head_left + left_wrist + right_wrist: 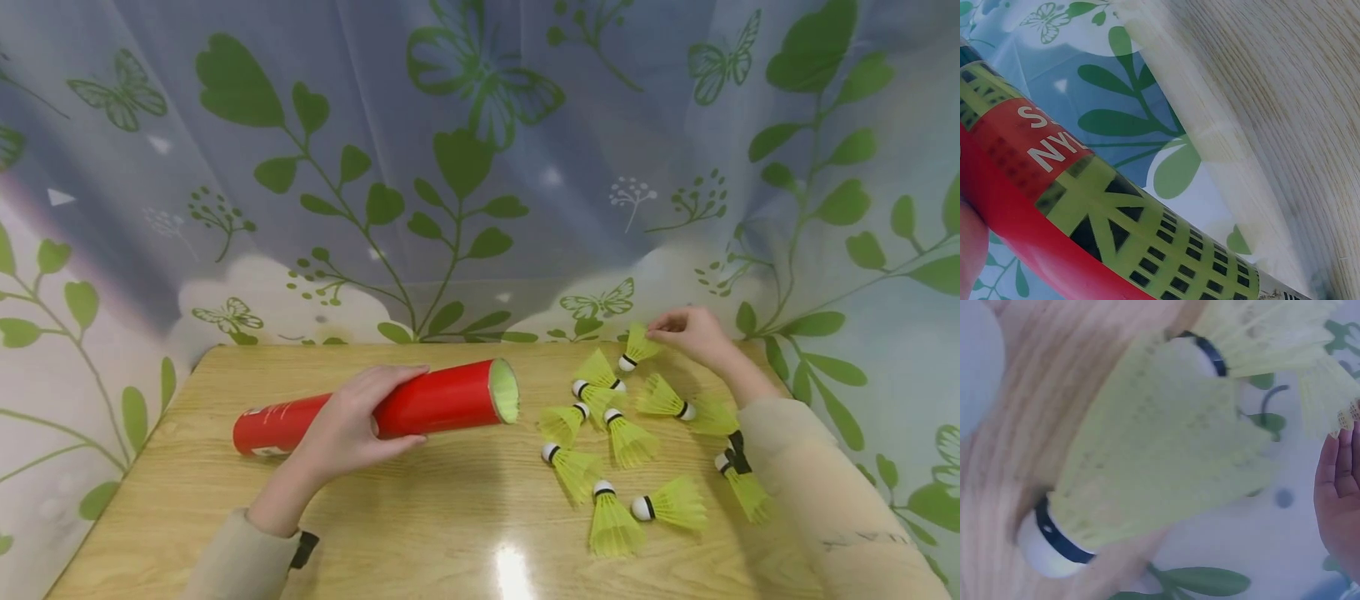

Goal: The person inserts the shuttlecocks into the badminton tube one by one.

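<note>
Blue-and-white fabric printed with green leaves and butterflies [360, 108] is hanging behind a pale wood-grain tabletop [420, 517]. The left hand [356, 421] is grasping a long red cylindrical tube [442, 398] around its middle, thumb on the near side; the tube's open end is facing right, toward the tabletop's scattered shuttlecocks. The right hand [690, 333] is pinching the skirt rim of a yellow-green shuttlecock with a white rounded head [637, 343] near the far edge, the piece extending down and left from the fingertips. Other yellow-green shuttlecocks [617, 527] are lying between the tube and the beige right sleeve [817, 483].
</note>
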Demonstrator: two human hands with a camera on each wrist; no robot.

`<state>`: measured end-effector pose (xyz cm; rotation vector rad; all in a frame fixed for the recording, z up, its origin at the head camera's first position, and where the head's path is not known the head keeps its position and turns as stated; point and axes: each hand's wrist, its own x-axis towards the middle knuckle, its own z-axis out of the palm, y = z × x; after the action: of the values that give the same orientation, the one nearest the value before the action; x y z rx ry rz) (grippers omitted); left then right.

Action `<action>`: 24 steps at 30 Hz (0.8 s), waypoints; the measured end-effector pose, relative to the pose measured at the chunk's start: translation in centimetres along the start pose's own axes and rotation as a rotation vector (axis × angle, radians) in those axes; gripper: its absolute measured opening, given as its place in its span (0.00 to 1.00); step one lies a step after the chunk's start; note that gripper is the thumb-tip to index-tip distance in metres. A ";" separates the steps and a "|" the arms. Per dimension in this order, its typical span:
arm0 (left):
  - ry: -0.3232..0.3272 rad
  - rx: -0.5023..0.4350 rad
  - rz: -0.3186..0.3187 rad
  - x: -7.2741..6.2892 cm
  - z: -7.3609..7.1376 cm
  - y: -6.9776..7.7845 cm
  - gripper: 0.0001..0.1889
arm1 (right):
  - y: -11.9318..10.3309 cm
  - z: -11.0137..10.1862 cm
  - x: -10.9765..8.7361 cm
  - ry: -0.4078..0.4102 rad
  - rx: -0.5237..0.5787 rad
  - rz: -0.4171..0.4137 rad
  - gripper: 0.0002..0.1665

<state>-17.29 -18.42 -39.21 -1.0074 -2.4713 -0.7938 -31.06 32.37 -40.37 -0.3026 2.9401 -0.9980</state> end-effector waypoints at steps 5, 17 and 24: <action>-0.002 -0.010 -0.004 0.0 0.0 0.0 0.44 | -1.5 -0.6 -0.5 0.028 0.009 -0.019 0.15; -0.006 -0.012 -0.027 0.2 0.0 0.2 0.44 | -6.8 -1.7 -2.5 0.100 0.100 -0.076 0.16; -0.006 -0.013 -0.031 0.3 0.1 0.1 0.43 | -10.4 -1.4 -3.8 0.160 0.232 -0.202 0.10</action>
<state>-17.40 -18.15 -39.13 -0.9802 -2.4959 -0.8190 -25.59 25.87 -33.08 -0.5433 2.9334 -1.4380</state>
